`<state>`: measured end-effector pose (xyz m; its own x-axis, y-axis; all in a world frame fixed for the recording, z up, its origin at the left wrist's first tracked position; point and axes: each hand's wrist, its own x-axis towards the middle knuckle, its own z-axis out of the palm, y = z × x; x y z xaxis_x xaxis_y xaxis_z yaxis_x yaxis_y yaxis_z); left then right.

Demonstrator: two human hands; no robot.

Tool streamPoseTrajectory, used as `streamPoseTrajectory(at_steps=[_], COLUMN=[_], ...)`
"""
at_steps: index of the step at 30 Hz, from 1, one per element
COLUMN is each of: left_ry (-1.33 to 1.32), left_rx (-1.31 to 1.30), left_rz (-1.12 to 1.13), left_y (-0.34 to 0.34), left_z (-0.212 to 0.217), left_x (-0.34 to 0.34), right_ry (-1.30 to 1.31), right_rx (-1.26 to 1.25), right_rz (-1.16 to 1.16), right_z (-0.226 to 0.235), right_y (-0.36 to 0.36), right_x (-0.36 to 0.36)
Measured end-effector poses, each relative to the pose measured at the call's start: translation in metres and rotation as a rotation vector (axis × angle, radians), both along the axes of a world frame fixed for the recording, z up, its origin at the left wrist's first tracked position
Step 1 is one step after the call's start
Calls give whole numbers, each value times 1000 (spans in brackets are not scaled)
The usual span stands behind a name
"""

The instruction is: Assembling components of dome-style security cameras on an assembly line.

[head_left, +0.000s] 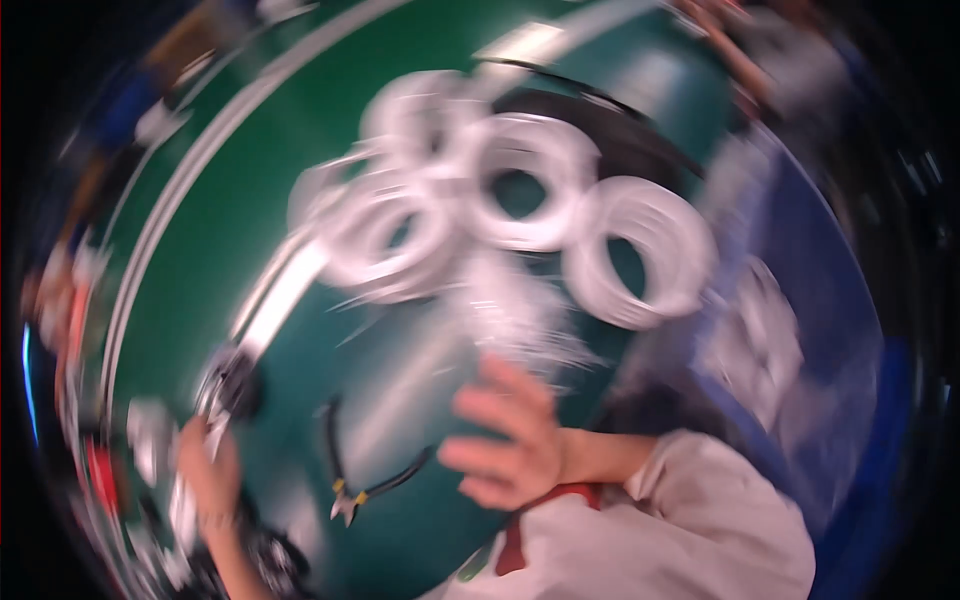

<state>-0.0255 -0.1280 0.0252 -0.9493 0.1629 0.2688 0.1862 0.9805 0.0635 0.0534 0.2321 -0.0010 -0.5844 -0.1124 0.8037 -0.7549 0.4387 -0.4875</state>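
Observation:
Blurred by motion, my right hand (510, 440) hovers over the green table (400, 345) with its fingers spread and nothing in them. Just beyond it lies a loose bundle of thin white strips (510, 310). Cutting pliers (350, 495) with black handles rest spread on the table, to the left of that hand. My left hand (210, 470) is at the table's left edge, close to a dark round object (238, 382). Its fingers are too smeared to show whether they grip anything.
Several white coils lie beyond the bundle, among them a middle coil (525, 180) and a right coil (640, 252). A blue translucent bin (815, 250) holding white material stands at the right. Another person's arm (735, 55) shows at the far right.

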Motion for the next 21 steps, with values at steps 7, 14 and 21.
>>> streamPoseTrajectory(at_steps=[7, 14, 21], left_ry=[-543, -744, -724], left_rx=[116, 67, -289], left_rz=[-161, 68, 13], left_y=[23, 34, -92], left_z=[4, 10, 26], left_x=[-53, -40, -22], right_ry=[246, -1121, -1548], right_rx=[-22, 629, 295], right_rz=[-476, -1185, -1016], right_z=[39, 75, -87], right_y=[132, 315, 404], right_x=[138, 230, 277])
